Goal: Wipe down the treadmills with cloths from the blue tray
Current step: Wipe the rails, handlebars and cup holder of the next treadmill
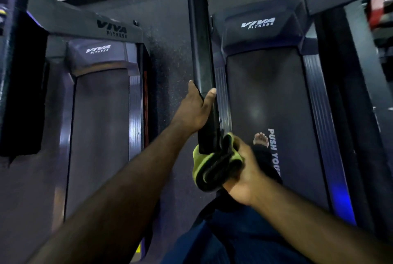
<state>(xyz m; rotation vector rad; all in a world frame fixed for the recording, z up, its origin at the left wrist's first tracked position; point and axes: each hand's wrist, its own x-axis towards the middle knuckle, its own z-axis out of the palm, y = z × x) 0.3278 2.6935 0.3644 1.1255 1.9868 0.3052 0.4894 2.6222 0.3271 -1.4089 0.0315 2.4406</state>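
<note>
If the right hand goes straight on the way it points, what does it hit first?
Likely the left hand, which grips the handrail just ahead of the cloth in the right hand. Depth is unclear.

Dark speckled floor (170,68). Two treadmills stand on it side by side with a strip of floor between them: left treadmill (100,114), right treadmill (265,93). A bare foot (261,139) rests on the right one's belt.

Gym: 2 treadmills (274,85) w/ Viva Fitness logos
</note>
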